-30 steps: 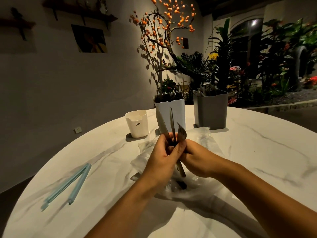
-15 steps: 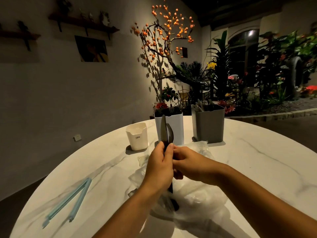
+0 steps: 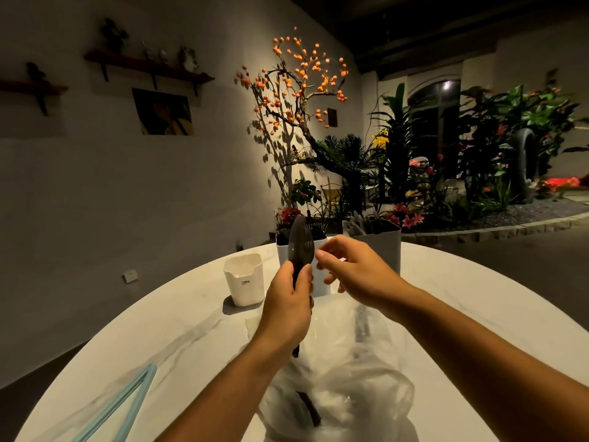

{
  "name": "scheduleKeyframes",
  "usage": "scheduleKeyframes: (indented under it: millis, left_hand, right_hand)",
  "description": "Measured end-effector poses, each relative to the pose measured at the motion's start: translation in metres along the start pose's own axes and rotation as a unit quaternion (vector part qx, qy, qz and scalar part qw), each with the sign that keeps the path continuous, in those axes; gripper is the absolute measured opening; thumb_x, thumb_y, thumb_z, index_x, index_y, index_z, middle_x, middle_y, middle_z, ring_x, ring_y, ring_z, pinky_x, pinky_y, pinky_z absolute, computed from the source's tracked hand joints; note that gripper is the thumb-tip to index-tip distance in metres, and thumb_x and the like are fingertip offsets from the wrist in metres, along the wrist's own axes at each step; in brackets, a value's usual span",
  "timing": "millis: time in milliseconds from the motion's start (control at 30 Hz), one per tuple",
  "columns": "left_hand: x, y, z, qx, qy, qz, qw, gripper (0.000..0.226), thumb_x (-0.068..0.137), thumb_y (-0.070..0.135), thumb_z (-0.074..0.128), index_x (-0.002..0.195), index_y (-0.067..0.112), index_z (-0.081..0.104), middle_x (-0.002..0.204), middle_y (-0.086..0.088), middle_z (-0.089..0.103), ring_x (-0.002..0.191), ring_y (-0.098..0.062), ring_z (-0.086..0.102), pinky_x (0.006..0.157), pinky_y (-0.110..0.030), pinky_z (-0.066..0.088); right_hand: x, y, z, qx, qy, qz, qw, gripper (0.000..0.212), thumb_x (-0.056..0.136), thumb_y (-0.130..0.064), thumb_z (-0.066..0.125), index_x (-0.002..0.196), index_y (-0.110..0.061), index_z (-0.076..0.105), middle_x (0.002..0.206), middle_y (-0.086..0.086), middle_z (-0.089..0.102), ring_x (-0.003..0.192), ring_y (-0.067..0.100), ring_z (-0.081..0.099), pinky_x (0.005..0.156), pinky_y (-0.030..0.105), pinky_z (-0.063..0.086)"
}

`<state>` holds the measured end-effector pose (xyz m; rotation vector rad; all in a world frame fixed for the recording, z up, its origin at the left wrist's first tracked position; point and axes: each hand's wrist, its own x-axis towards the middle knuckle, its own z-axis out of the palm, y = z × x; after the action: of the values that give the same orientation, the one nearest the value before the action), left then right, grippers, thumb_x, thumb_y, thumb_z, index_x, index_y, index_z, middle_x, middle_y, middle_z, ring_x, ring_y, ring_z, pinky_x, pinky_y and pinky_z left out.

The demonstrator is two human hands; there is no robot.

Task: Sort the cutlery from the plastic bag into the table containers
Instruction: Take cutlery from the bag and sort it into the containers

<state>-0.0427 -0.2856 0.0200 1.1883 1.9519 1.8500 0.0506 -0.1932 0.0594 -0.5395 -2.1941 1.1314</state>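
My left hand [image 3: 287, 307] grips a bundle of dark cutlery [image 3: 299, 247] upright above the table, a spoon bowl and fork tines showing at the top. My right hand [image 3: 347, 269] hovers just to the right of the bundle, fingers loosely curled, holding nothing I can make out. The clear plastic bag [image 3: 347, 397] lies crumpled below my hands with more dark cutlery inside. Behind stand three containers: a small cream cup [image 3: 244, 283], a tall white holder [image 3: 320, 282] with dark utensils, and a grey holder [image 3: 382, 247] with pale utensils.
The round white marble table [image 3: 462, 314] carries two light blue bars [image 3: 118, 406] at the front left. Plants and a tree with orange fruits fill the background behind the table, and a wall with shelves stands to the left.
The cutlery in my left hand has been gathered into a tight bundle and lifted higher. My right hand has come off the bundle and moved right. The camera has tilted up.
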Motion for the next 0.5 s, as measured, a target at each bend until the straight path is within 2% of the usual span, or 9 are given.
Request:
scheduleKeyframes:
  millis: [100, 167, 200, 233, 300, 367, 433, 500]
  left_hand:
    - [0.005, 0.008, 0.006, 0.018, -0.044, -0.002, 0.999, 0.020, 0.105, 0.033, 0.039, 0.120, 0.031, 0.052, 0.084, 0.004, 0.060, 0.069, -0.010, 0.054, 0.061, -0.022, 0.050]
    - [0.010, 0.009, 0.010, 0.074, -0.049, 0.007, 0.996, 0.019, 0.105, 0.031, 0.037, 0.121, 0.033, 0.048, 0.099, 0.000, 0.064, 0.081, -0.018, 0.060, 0.076, -0.032, 0.057]
    - [0.013, 0.010, 0.011, 0.104, -0.045, 0.013, 0.993, 0.018, 0.105, 0.032, 0.036, 0.120, 0.035, 0.046, 0.107, 0.002, 0.064, 0.088, -0.017, 0.060, 0.085, -0.034, 0.056]
    - [0.015, 0.012, 0.012, 0.125, -0.046, 0.020, 0.991, 0.019, 0.105, 0.034, 0.036, 0.122, 0.036, 0.045, 0.111, 0.008, 0.061, 0.093, -0.012, 0.059, 0.088, -0.031, 0.053]
    - [0.020, 0.015, 0.014, 0.145, -0.060, 0.030, 0.987, 0.030, 0.105, 0.041, 0.034, 0.130, 0.032, 0.048, 0.110, 0.015, 0.057, 0.097, -0.007, 0.054, 0.087, -0.026, 0.047]
    - [0.025, 0.015, 0.016, 0.145, -0.061, 0.016, 0.987, 0.041, 0.103, 0.052, 0.026, 0.114, 0.031, 0.060, 0.099, 0.012, 0.061, 0.092, -0.011, 0.057, 0.085, -0.032, 0.048]
    - [0.030, 0.013, 0.019, 0.091, -0.050, -0.028, 0.994, 0.057, 0.100, 0.060, 0.019, 0.084, 0.032, 0.066, 0.087, 0.004, 0.062, 0.085, -0.017, 0.055, 0.085, -0.040, 0.047]
    - [0.035, 0.012, 0.022, 0.023, -0.038, -0.084, 0.995, 0.059, 0.102, 0.057, 0.020, 0.076, 0.026, 0.063, 0.081, 0.000, 0.060, 0.077, -0.018, 0.051, 0.080, -0.039, 0.043]
  right_hand:
    - [0.009, -0.011, -0.003, -0.007, 0.010, -0.021, 1.000, 0.029, 0.092, -0.042, 0.061, 0.112, -0.021, 0.057, 0.098, -0.006, 0.066, 0.084, 0.009, 0.065, 0.059, 0.017, 0.044]
    - [0.014, -0.013, -0.003, -0.037, 0.018, -0.021, 0.999, 0.033, 0.089, -0.041, 0.067, 0.113, -0.021, 0.057, 0.097, -0.009, 0.064, 0.085, 0.007, 0.063, 0.059, 0.014, 0.043]
    - [0.016, -0.013, -0.005, -0.046, 0.028, -0.020, 0.998, 0.034, 0.088, -0.041, 0.068, 0.114, -0.021, 0.058, 0.096, -0.010, 0.063, 0.085, 0.007, 0.062, 0.059, 0.014, 0.044]
    - [0.019, -0.013, -0.006, -0.049, 0.041, -0.020, 0.998, 0.034, 0.088, -0.040, 0.069, 0.114, -0.021, 0.059, 0.094, -0.011, 0.063, 0.085, 0.006, 0.062, 0.060, 0.014, 0.044]
    - [0.025, -0.011, -0.012, -0.037, 0.071, -0.024, 0.997, 0.027, 0.088, -0.039, 0.069, 0.106, -0.021, 0.062, 0.090, -0.012, 0.063, 0.083, 0.004, 0.060, 0.065, 0.017, 0.047]
    - [0.031, -0.009, -0.017, -0.001, 0.080, -0.029, 0.996, 0.017, 0.089, -0.034, 0.068, 0.100, -0.021, 0.066, 0.088, -0.010, 0.064, 0.084, 0.004, 0.059, 0.069, 0.021, 0.049]
    - [0.036, -0.009, -0.020, 0.066, 0.079, -0.031, 0.994, 0.010, 0.091, -0.026, 0.068, 0.099, -0.021, 0.068, 0.089, -0.004, 0.066, 0.077, 0.004, 0.059, 0.062, 0.018, 0.045]
    - [0.040, -0.007, -0.021, 0.119, 0.084, -0.031, 0.989, 0.010, 0.093, -0.019, 0.066, 0.102, -0.018, 0.070, 0.090, 0.001, 0.067, 0.070, 0.005, 0.056, 0.057, 0.016, 0.041]
